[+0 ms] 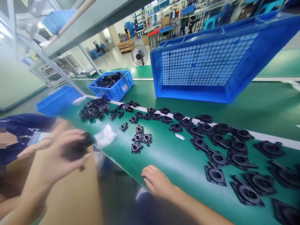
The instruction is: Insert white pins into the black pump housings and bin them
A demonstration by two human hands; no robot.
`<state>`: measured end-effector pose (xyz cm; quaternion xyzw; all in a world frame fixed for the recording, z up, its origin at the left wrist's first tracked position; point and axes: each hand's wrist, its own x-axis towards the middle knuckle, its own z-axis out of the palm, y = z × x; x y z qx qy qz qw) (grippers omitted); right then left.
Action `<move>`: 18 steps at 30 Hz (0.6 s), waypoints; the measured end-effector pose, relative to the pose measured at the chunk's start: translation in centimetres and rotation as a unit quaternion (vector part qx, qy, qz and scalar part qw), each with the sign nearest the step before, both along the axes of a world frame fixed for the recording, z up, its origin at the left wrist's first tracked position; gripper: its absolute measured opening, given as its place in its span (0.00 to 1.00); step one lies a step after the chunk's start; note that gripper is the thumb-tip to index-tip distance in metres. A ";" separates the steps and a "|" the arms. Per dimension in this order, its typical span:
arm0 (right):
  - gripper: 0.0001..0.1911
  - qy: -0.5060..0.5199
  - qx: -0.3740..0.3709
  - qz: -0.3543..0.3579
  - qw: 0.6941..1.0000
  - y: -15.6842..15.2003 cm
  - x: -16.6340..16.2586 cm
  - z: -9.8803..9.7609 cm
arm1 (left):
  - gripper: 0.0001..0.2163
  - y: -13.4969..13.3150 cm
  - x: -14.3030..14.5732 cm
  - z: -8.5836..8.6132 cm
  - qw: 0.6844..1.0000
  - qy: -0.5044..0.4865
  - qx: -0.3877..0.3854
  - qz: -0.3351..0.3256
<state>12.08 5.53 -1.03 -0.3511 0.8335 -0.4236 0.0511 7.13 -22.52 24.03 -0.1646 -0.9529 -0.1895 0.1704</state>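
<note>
My left hand is raised at the left over a brown cardboard surface. It is blurred, and its fingers are wrapped round a black plastic part. My right hand rests on the near edge of the green table mat with fingers curled together and nothing in them. Several black square-based round parts lie spread over the mat in front of and to the right of that hand. A small group of the same parts lies just beyond it.
A large blue mesh crate stands tilted at the back. A smaller blue bin holds black parts, with a heap of parts beside it. A small clear bag lies on the mat. Another person's blue sleeve and hand are at the far left.
</note>
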 end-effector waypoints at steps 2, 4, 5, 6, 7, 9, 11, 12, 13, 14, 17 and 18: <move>0.07 0.005 0.003 -0.002 1.000 0.0 0.0 -0.2 | 0.18 3.9 -3.5 -1.9 0.993 -0.005 -0.057 -0.102; 0.07 0.012 0.007 -0.006 1.000 -0.1 0.0 -0.7 | 0.18 8.0 -7.5 -4.1 0.976 -0.035 -0.117 -0.182; 0.07 0.016 0.009 -0.007 1.000 -0.2 0.0 -0.9 | 0.19 9.8 -9.4 -5.1 0.965 -0.051 -0.148 -0.212; 0.07 0.020 0.011 -0.007 1.000 -0.3 0.0 -1.2 | 0.19 11.5 -11.1 -6.2 0.952 -0.059 -0.182 -0.237; 0.07 0.022 0.015 -0.007 1.000 -0.4 0.0 -1.5 | 0.20 13.1 -12.5 -7.2 0.938 -0.064 -0.222 -0.257; 0.07 0.023 0.022 -0.010 0.999 -0.6 0.0 -1.8 | 0.21 15.5 -14.8 -9.1 0.909 -0.067 -0.296 -0.284; 0.07 0.021 0.031 -0.015 0.999 -0.6 0.0 -2.0 | 0.22 17.2 -16.4 -10.8 0.885 -0.074 -0.350 -0.298; 0.06 0.020 0.035 -0.015 0.999 -0.7 0.0 -2.1 | 0.23 17.8 -17.0 -11.7 0.875 -0.080 -0.369 -0.303; 0.06 0.019 0.040 -0.014 0.999 -0.6 0.0 -2.0 | 0.23 18.3 -17.6 -12.5 0.866 -0.087 -0.385 -0.308; 0.06 0.019 0.044 -0.010 0.999 -0.6 0.0 -2.0 | 0.24 18.8 -18.1 -13.2 0.856 -0.095 -0.400 -0.313; 0.06 0.013 0.059 0.004 0.998 -0.7 0.0 -2.0 | 0.26 19.6 -19.3 -15.1 0.832 -0.112 -0.438 -0.322; 0.06 0.010 0.062 0.008 0.998 -0.7 -0.1 -2.1 | 0.27 19.8 -19.6 -15.4 0.829 -0.111 -0.441 -0.325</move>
